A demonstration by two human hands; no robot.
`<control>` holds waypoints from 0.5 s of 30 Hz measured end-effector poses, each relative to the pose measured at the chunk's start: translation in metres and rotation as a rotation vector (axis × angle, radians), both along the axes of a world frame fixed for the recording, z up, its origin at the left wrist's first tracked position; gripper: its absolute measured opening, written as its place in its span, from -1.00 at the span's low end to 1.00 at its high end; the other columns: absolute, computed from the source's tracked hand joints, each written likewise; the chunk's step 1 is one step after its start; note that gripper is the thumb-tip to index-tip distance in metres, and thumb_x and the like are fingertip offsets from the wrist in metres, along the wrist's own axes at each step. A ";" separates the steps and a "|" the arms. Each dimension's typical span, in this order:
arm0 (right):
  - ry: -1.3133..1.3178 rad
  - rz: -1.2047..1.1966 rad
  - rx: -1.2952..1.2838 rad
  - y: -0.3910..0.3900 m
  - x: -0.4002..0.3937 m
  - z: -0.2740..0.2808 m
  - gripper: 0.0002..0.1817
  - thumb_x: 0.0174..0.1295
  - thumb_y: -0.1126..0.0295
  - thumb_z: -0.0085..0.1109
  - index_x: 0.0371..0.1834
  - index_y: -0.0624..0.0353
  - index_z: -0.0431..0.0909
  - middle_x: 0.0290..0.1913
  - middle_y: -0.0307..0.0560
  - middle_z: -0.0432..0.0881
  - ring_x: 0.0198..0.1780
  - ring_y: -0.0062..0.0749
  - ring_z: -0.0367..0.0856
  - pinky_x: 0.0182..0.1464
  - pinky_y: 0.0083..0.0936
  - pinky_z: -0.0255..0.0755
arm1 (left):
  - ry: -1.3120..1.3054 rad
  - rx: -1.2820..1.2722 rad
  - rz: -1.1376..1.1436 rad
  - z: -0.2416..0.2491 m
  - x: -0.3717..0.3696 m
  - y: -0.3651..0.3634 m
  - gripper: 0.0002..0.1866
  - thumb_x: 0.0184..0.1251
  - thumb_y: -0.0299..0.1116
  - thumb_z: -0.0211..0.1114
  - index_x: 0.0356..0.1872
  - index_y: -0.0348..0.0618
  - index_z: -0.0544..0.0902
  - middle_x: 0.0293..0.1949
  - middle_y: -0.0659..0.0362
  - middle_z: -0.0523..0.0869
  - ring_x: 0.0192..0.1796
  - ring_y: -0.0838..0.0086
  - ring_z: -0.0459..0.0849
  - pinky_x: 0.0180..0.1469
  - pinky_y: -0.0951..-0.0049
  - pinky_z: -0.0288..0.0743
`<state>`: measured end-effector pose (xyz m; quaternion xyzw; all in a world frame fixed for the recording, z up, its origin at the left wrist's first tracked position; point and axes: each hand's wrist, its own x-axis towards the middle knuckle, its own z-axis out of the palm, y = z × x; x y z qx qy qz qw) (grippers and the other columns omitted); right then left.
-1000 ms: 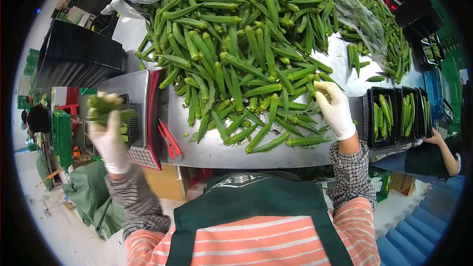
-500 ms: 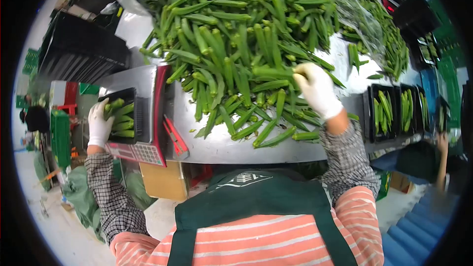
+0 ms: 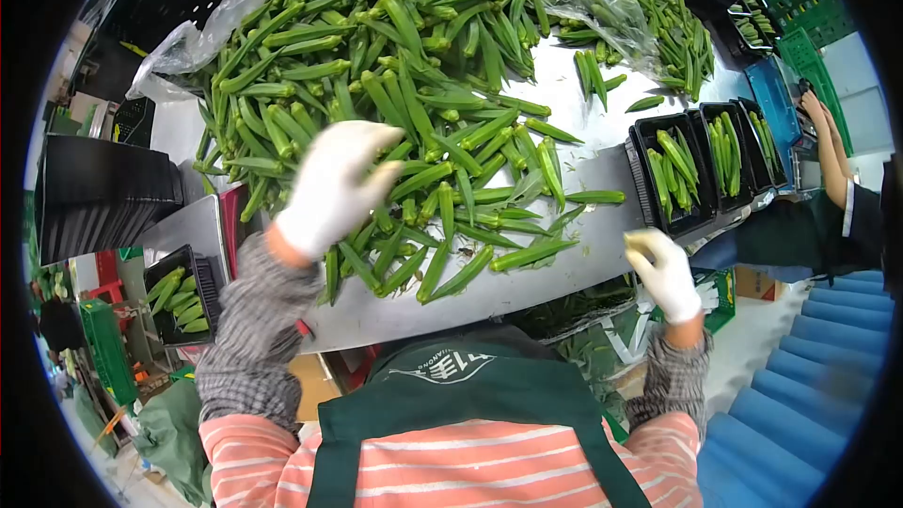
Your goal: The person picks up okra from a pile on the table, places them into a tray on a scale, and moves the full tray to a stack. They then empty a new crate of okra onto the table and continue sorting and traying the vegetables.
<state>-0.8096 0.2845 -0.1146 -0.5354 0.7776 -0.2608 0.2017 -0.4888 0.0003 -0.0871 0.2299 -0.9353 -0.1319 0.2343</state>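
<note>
Steel table [image 3: 611,169] fills most of the work area. Co-worker [image 3: 832,165] at the far right edge, arm stretched toward the far end of the tray row.

Okra pile [image 3: 433,56] heaped across the middle and far side of the table, thinning to single pods near the front edge. Clear plastic film [image 3: 193,52] bunched along its far left side, more of it on the far right side.

Black tray stack [image 3: 103,193] on the left, beyond the scale [image 3: 183,230], which has a red edge. Filled tray [image 3: 205,287] sits at the scale, pods side by side.

Three okra trays [image 3: 636,169] in a row on the right side of the table, all with pods in them.

Left hand [image 3: 340,190]: white glove, over the left-front part of the pile, motion-blurred. Thumb and fingers apart, gap between them, no pod visible in it. Can't tell if it touches the pods below.

Right hand [image 3: 666,277]: white glove, just off the front edge of the table, below the nearest okra tray. Fingers curled, thumb close to them. Can't tell if the tips meet or pinch anything.

Loose pod [image 3: 533,255] lies near the front edge, between the hands.
</note>
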 end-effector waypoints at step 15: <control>0.387 0.152 0.069 -0.216 0.007 -0.111 -0.71 0.05 0.18 0.16 -0.38 0.20 0.62 -0.30 0.09 0.57 -0.21 -0.02 0.56 -0.12 -0.17 0.43 | -0.402 -0.165 -0.026 -0.089 -0.148 -0.055 -0.80 0.10 -0.23 0.29 -0.36 -0.13 0.65 -0.29 0.14 0.65 -0.18 0.24 0.54 -0.02 0.23 0.39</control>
